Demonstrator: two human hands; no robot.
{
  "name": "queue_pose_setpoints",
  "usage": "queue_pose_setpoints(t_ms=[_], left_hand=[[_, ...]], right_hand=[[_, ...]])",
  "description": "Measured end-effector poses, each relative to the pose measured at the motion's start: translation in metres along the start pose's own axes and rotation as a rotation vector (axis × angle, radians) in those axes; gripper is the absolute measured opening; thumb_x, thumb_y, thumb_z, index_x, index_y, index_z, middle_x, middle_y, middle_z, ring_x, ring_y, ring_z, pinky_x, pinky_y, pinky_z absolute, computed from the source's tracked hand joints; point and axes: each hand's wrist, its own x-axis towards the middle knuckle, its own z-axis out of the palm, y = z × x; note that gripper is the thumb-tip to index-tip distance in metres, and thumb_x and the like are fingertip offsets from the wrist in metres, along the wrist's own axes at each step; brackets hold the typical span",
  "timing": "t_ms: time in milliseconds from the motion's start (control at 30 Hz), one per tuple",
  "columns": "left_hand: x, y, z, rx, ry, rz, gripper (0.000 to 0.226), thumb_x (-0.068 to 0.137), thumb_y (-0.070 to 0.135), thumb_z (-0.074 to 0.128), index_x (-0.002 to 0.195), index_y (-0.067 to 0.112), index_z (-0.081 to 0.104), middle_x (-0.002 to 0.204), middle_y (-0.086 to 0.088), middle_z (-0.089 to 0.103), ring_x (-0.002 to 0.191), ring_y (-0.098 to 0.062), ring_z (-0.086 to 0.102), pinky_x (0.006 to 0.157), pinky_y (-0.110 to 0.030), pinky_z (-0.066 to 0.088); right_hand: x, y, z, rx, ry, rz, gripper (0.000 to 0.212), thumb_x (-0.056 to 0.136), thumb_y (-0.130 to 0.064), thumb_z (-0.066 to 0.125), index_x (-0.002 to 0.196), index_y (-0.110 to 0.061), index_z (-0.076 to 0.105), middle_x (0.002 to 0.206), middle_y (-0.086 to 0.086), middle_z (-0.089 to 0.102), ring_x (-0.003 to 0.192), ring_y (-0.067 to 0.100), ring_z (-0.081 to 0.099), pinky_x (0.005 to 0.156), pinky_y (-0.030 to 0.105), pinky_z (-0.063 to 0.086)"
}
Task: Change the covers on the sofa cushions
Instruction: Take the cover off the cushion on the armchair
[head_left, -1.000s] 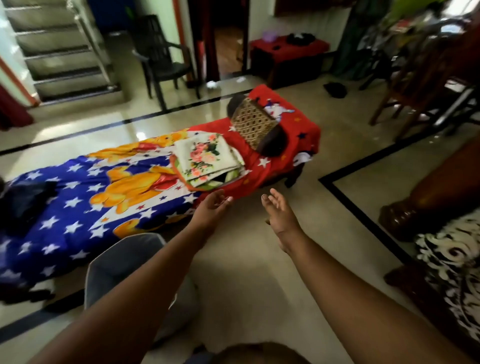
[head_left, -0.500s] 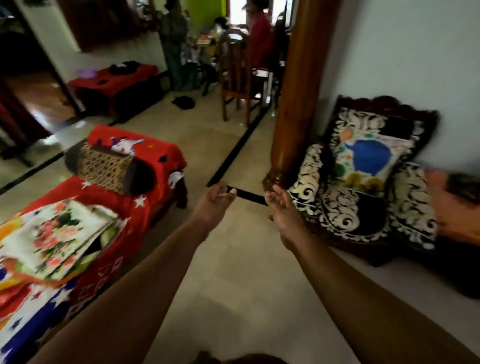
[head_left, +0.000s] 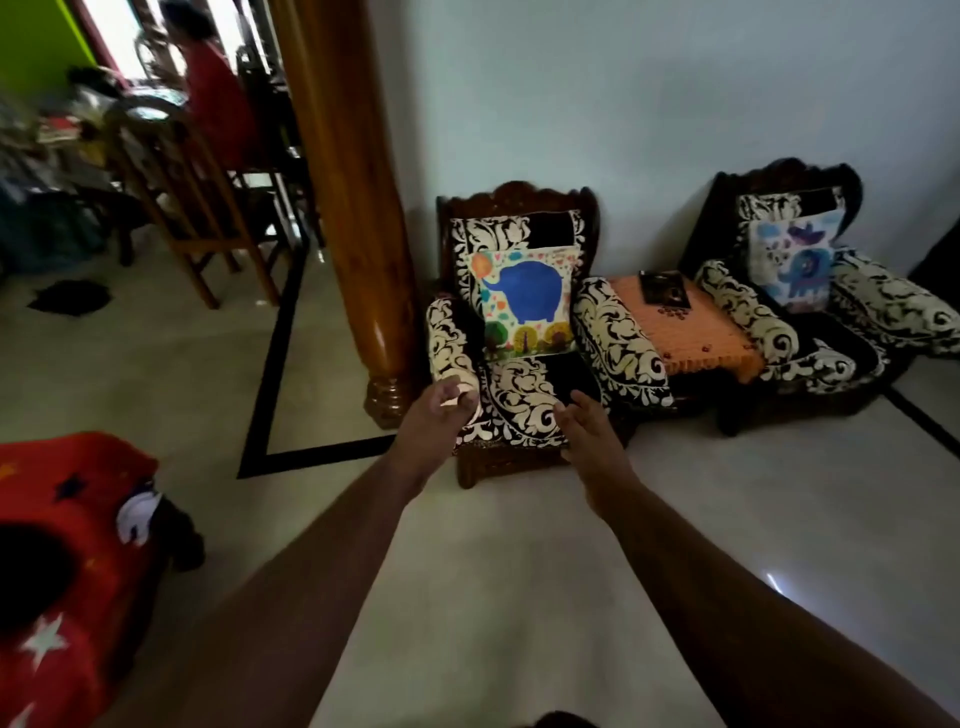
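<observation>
Both arms out mid-frame. Left hand (head_left: 435, 415) and right hand (head_left: 588, 423): fingers relaxed, loosely spread, holding nothing. Elephant cushion (head_left: 524, 304) upright on near armchair (head_left: 618, 338), centre frame; second cushion (head_left: 792, 267) on right armchair (head_left: 893, 306).

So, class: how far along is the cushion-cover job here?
Nothing looks done. The blue-elephant cushion and the pale elephant cushion sit covered on their armchairs. Both hands, left hand and right hand, are empty, reaching toward the nearer one. All the changing remains.
</observation>
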Motion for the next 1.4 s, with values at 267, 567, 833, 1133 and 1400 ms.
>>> queue_pose_setpoints(t_ms=[267, 567, 833, 1133, 1400], left_hand=[[0.074, 0.005, 0.037, 0.066, -0.139, -0.026, 0.057, 0.097, 0.047, 0.062, 0.147, 0.025, 0.046, 0.144, 0.006, 0.052, 0.122, -0.012, 0.053, 0.094, -0.029, 0.042], [0.188, 0.014, 0.100, 0.124, -0.150, -0.048, 0.058, 0.097, 0.045, 0.061, 0.149, 0.024, 0.044, 0.151, 0.001, 0.047, 0.118, -0.007, 0.050, 0.068, -0.014, 0.040], [0.275, 0.011, 0.137, 0.093, -0.100, -0.129, 0.055, 0.096, 0.044, 0.063, 0.146, 0.028, 0.046, 0.152, 0.000, 0.047, 0.128, -0.012, 0.052, 0.093, -0.025, 0.042], [0.414, -0.002, 0.143, 0.095, -0.113, -0.183, 0.059, 0.097, 0.046, 0.060, 0.149, 0.024, 0.042, 0.152, -0.001, 0.046, 0.134, -0.015, 0.048, 0.097, -0.027, 0.040], [0.549, -0.007, 0.129, 0.041, -0.117, -0.262, 0.059, 0.100, 0.039, 0.059, 0.152, 0.020, 0.039, 0.153, -0.006, 0.045, 0.125, -0.012, 0.049, 0.092, -0.024, 0.041]], right_hand=[[0.049, 0.006, -0.036, 0.058, 0.115, 0.043, 0.059, 0.098, -0.037, 0.062, 0.151, -0.023, 0.038, 0.149, 0.002, 0.048, 0.135, 0.019, 0.048, 0.100, 0.037, 0.040], [0.177, 0.000, -0.086, 0.132, 0.071, 0.061, 0.074, 0.086, -0.049, 0.070, 0.150, -0.027, 0.041, 0.150, 0.004, 0.049, 0.135, 0.023, 0.049, 0.114, 0.055, 0.038], [0.286, -0.016, -0.112, 0.008, -0.014, 0.091, 0.061, 0.099, -0.038, 0.060, 0.153, -0.026, 0.036, 0.156, 0.006, 0.041, 0.136, 0.019, 0.042, 0.106, 0.042, 0.041], [0.427, -0.028, -0.087, -0.125, -0.007, 0.140, 0.055, 0.099, -0.040, 0.060, 0.149, -0.030, 0.042, 0.151, 0.006, 0.047, 0.134, 0.022, 0.047, 0.106, 0.041, 0.043], [0.545, -0.059, -0.051, -0.290, -0.024, 0.207, 0.057, 0.098, -0.040, 0.062, 0.149, -0.027, 0.042, 0.144, 0.002, 0.051, 0.132, 0.022, 0.050, 0.112, 0.046, 0.042]])
